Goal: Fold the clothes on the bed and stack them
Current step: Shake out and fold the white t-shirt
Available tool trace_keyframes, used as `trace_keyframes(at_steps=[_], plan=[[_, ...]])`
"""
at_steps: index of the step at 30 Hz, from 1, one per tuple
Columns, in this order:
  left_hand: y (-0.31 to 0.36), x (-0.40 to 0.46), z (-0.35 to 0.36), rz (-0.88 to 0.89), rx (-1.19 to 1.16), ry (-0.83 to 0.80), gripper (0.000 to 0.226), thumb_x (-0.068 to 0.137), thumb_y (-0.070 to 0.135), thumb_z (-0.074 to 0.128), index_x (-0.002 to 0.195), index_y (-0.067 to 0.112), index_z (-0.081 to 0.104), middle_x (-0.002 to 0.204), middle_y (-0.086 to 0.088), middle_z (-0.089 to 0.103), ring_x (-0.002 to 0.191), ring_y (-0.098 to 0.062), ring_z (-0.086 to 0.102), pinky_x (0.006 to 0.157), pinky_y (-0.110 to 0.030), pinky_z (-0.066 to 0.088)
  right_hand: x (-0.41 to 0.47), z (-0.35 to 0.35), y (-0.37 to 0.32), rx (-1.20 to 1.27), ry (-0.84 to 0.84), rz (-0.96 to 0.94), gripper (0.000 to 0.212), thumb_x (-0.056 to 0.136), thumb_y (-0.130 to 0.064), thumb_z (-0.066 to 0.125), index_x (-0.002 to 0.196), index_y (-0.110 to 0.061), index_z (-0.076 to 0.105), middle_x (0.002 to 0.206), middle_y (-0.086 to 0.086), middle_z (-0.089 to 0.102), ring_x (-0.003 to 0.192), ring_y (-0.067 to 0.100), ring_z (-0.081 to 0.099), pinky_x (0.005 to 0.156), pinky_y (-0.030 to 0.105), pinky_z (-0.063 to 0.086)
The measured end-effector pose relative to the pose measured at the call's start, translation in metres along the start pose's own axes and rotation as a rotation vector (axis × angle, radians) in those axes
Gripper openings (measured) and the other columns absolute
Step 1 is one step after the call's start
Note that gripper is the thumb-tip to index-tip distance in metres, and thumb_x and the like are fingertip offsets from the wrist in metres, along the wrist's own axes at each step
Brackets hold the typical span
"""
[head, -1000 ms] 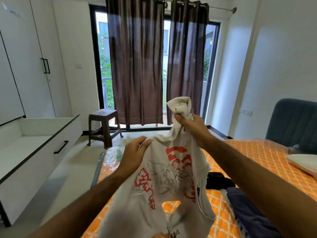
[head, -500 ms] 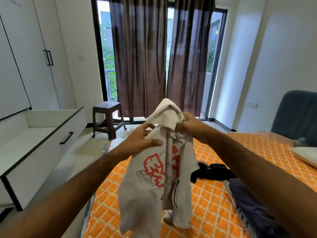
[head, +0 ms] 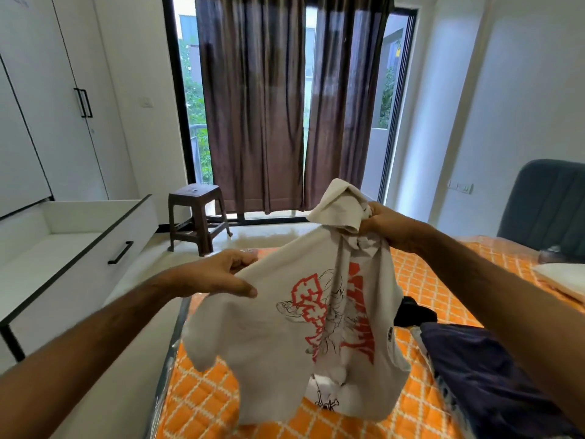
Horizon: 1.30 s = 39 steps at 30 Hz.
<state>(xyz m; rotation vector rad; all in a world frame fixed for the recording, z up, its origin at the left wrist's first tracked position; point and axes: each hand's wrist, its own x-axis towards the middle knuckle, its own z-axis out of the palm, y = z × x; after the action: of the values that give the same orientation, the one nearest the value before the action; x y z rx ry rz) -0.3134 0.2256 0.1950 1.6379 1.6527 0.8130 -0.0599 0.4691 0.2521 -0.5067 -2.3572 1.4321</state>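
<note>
White T-shirt (head: pixel 285 327) hangs between left hand (head: pixel 218 274) and right hand (head: pixel 384 226) grip.

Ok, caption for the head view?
Both hands hold up a white red-printed T-shirt over the orange quilted bed.

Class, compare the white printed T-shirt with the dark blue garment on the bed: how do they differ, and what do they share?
The white T-shirt is held up in the air by the left hand and right hand; the dark blue garment lies untouched on the bed. The T-shirt carries a red print; the garment looks plain. Both are unfolded.
</note>
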Motion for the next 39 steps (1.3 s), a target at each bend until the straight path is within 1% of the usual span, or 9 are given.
trace_keyframes(at_steps=[5, 9, 13, 18, 24, 29, 32, 34, 39], plan=[[-0.043, 0.005, -0.003, -0.077, 0.607, 0.035, 0.041, 0.086, 0.013, 0.069, 0.098, 0.048, 0.052, 0.094, 0.021, 0.062, 0.091, -0.002, 0.06, 0.074, -0.01, 0.043, 0.007, 0.017, 0.022, -0.081, 0.024, 0.038, 0.014, 0.089, 0.001, 0.067, 0.101, -0.007, 0.069, 0.088, 0.002, 0.075, 0.078, 0.013, 0.072, 0.069, 0.025, 0.058], [-0.076, 0.006, -0.008, -0.349, 0.862, 0.175, 0.02, 0.092, 0.015, 0.053, 0.088, 0.034, 0.051, 0.081, 0.006, 0.059, 0.06, -0.011, 0.057, 0.051, -0.026, 0.047, 0.01, 0.034, 0.06, -0.124, -0.019, 0.153, 0.018, 0.089, -0.004, 0.071, 0.107, -0.003, 0.069, 0.097, 0.01, 0.075, 0.085, 0.02, 0.073, 0.076, 0.033, 0.06], [-0.109, 0.005, -0.011, -0.42, 0.788, 0.295, 0.028, 0.098, 0.012, 0.04, 0.096, 0.006, 0.067, 0.08, -0.006, 0.065, 0.061, -0.014, 0.058, 0.048, -0.017, 0.038, 0.002, 0.056, 0.102, -0.11, -0.063, 0.199, 0.018, 0.089, -0.008, 0.072, 0.107, -0.005, 0.072, 0.1, 0.008, 0.076, 0.09, 0.021, 0.072, 0.081, 0.037, 0.059], [-0.132, 0.007, -0.014, -0.358, 0.637, 0.634, 0.018, 0.09, 0.003, 0.05, 0.09, 0.012, 0.066, 0.098, -0.012, 0.067, 0.092, -0.033, 0.063, 0.068, -0.034, 0.039, 0.005, 0.059, 0.147, -0.208, -0.019, 0.333, 0.011, 0.093, -0.012, 0.066, 0.101, -0.009, 0.072, 0.099, 0.009, 0.073, 0.087, 0.024, 0.069, 0.08, 0.046, 0.058], [-0.108, 0.029, -0.046, -0.512, 0.453, 0.749, 0.026, 0.085, 0.0, 0.041, 0.085, 0.015, 0.062, 0.078, -0.019, 0.069, 0.057, -0.034, 0.07, 0.049, -0.038, 0.056, 0.058, -0.014, 0.146, -0.746, 0.28, 0.47, 0.06, 0.078, -0.055, 0.043, 0.124, -0.022, 0.062, 0.127, 0.007, 0.064, 0.114, 0.033, 0.062, 0.094, 0.048, 0.053], [-0.068, 0.073, -0.076, -0.455, -0.165, 0.889, 0.026, 0.094, -0.007, 0.036, 0.096, 0.0, 0.061, 0.078, -0.026, 0.064, 0.048, -0.034, 0.066, 0.034, -0.037, 0.052, 0.099, -0.058, 0.097, -0.034, 0.533, 0.4, 0.016, 0.086, -0.001, 0.067, 0.095, -0.004, 0.055, 0.076, 0.013, 0.055, 0.047, 0.023, 0.06, 0.037, 0.026, 0.048], [-0.054, 0.104, -0.096, -0.217, -0.443, 1.042, 0.026, 0.095, 0.007, 0.043, 0.092, 0.015, 0.067, 0.09, -0.017, 0.065, 0.069, -0.031, 0.065, 0.044, -0.032, 0.056, 0.119, -0.078, 0.078, 0.173, 0.645, 0.172, 0.031, 0.084, -0.023, 0.079, 0.102, -0.005, 0.061, 0.074, 0.005, 0.056, 0.05, 0.013, 0.056, 0.042, 0.022, 0.044], [-0.05, 0.118, -0.114, -0.092, -0.345, 1.134, 0.029, 0.086, 0.008, 0.042, 0.079, 0.021, 0.067, 0.086, -0.008, 0.064, 0.078, -0.023, 0.059, 0.054, -0.025, 0.048, 0.124, -0.087, 0.068, 0.247, 0.717, 0.02, 0.032, 0.079, -0.028, 0.078, 0.103, -0.01, 0.067, 0.079, 0.001, 0.064, 0.064, 0.013, 0.061, 0.055, 0.026, 0.049], [-0.053, 0.131, -0.145, 0.067, -0.109, 1.213, 0.037, 0.088, 0.002, 0.041, 0.103, 0.023, 0.068, 0.101, -0.003, 0.065, 0.096, -0.016, 0.057, 0.081, -0.027, 0.046, 0.111, -0.104, 0.047, 0.337, 0.799, -0.193, 0.028, 0.085, -0.034, 0.077, 0.104, -0.014, 0.071, 0.09, 0.001, 0.073, 0.08, 0.013, 0.07, 0.069, 0.028, 0.056]])
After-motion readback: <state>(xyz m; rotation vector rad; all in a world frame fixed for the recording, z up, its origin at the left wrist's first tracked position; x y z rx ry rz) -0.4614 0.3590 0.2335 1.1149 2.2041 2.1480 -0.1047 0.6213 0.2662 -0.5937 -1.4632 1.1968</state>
